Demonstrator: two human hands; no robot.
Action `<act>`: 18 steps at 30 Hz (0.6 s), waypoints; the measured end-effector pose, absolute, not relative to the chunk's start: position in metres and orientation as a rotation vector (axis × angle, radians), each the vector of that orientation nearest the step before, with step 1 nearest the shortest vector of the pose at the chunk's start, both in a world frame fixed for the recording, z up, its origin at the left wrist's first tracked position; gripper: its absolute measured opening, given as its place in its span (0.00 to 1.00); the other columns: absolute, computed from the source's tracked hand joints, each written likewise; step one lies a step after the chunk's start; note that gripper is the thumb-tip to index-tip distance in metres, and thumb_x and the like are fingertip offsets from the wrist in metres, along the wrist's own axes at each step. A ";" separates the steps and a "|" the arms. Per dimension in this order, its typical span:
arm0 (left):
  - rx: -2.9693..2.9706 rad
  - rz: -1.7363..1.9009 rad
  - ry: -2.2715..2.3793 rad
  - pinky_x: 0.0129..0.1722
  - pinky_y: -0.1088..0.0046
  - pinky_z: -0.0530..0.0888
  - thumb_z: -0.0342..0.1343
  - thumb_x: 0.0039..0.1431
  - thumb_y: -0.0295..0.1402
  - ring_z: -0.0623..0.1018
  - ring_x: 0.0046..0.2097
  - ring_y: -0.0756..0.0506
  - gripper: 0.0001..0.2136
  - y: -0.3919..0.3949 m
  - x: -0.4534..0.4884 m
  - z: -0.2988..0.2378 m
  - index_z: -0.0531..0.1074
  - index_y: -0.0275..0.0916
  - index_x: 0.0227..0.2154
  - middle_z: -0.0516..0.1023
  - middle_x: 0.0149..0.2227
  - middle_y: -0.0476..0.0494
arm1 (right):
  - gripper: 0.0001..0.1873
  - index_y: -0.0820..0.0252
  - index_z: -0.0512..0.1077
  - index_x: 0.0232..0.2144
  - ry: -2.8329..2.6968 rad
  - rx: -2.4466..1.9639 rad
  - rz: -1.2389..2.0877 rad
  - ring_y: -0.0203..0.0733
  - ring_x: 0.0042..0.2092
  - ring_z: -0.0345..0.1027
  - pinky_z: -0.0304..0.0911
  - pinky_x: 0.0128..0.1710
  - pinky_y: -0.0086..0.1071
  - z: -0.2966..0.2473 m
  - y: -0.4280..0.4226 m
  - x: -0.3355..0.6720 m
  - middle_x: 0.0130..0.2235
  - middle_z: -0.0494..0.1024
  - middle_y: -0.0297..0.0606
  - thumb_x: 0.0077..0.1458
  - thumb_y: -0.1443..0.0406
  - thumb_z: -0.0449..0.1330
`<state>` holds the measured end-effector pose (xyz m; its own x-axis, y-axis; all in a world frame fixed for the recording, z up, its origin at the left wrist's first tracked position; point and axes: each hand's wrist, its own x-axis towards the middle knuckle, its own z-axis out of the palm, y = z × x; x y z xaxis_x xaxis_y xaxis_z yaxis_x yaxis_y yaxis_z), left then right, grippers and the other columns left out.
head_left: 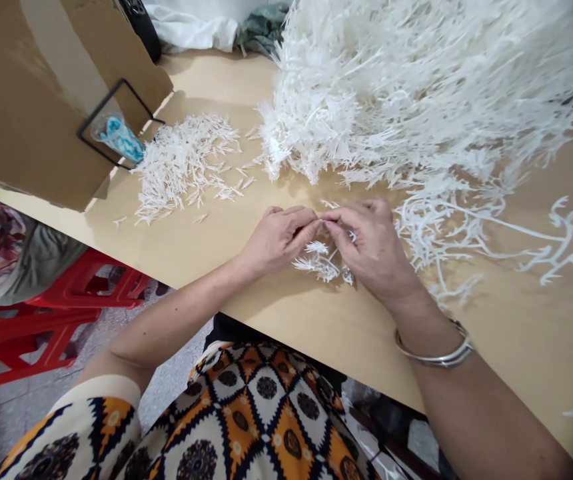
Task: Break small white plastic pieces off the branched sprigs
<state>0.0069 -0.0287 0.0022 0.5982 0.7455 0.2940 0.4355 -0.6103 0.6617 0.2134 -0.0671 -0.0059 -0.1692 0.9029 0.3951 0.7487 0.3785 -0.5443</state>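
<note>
My left hand (285,235) and my right hand (366,241) meet above the table, thumbs and fingers pinched close together. Between the fingertips runs a thin white plastic sprig, mostly covered by the fingers. Just below them hangs or lies a small cluster of white plastic sprigs (319,265), partly behind my right hand. Right of my right hand, loose branching white strands (466,230) spread over the table. A low heap of small white cut pieces (186,160) lies up and to the left of my hands.
A huge pile of white branching plastic (396,93) fills the back right. At the left stand a cardboard box (31,87), a black wire frame (101,107) and a clear cup with blue-and-white contents (121,138). Red stools (26,340) and another person's clothing (1,250) are beyond the table (186,280).
</note>
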 end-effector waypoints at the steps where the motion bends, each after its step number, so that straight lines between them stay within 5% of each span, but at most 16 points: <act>1: 2.225 0.802 0.880 0.41 0.69 0.66 0.48 0.81 0.40 0.72 0.34 0.50 0.19 -0.030 0.006 0.005 0.65 0.40 0.30 0.69 0.29 0.53 | 0.10 0.53 0.80 0.40 -1.940 -1.453 0.271 0.57 0.49 0.70 0.66 0.56 0.55 -0.009 -0.064 0.216 0.39 0.84 0.42 0.71 0.63 0.58; 8: 2.001 1.222 1.123 0.38 0.69 0.69 0.48 0.81 0.46 0.70 0.34 0.49 0.19 -0.024 -0.004 0.000 0.68 0.42 0.33 0.68 0.31 0.50 | 0.05 0.52 0.80 0.39 -1.544 -1.613 0.247 0.57 0.51 0.76 0.71 0.57 0.57 -0.024 -0.051 0.243 0.39 0.84 0.42 0.61 0.63 0.65; 11: 1.886 1.573 1.493 0.51 0.63 0.75 0.57 0.74 0.53 0.75 0.47 0.44 0.17 -0.004 -0.016 -0.018 0.72 0.45 0.50 0.74 0.48 0.41 | 0.09 0.52 0.80 0.43 -1.469 -1.520 0.430 0.51 0.46 0.79 0.75 0.54 0.54 -0.021 -0.054 0.237 0.41 0.84 0.40 0.59 0.63 0.65; 14: 1.919 1.657 1.715 0.70 0.50 0.68 0.64 0.68 0.56 0.66 0.70 0.35 0.32 0.007 -0.026 -0.028 0.64 0.49 0.67 0.65 0.67 0.34 | 0.11 0.51 0.80 0.44 -1.456 -1.496 0.522 0.50 0.46 0.81 0.75 0.55 0.53 -0.013 -0.059 0.228 0.43 0.84 0.40 0.57 0.65 0.66; 18: 2.255 1.443 1.557 0.72 0.48 0.65 0.55 0.75 0.56 0.66 0.72 0.35 0.25 -0.008 -0.014 -0.018 0.69 0.51 0.66 0.65 0.69 0.36 | 0.11 0.51 0.80 0.44 -1.445 -1.481 0.562 0.50 0.49 0.80 0.73 0.57 0.52 -0.005 -0.065 0.220 0.45 0.85 0.39 0.57 0.64 0.66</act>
<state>-0.0137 -0.0084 -0.0185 0.0609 0.7523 0.6561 0.7109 -0.4941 0.5006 0.2204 -0.0649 -0.0049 0.1935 0.9382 0.2869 0.4977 0.1582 -0.8528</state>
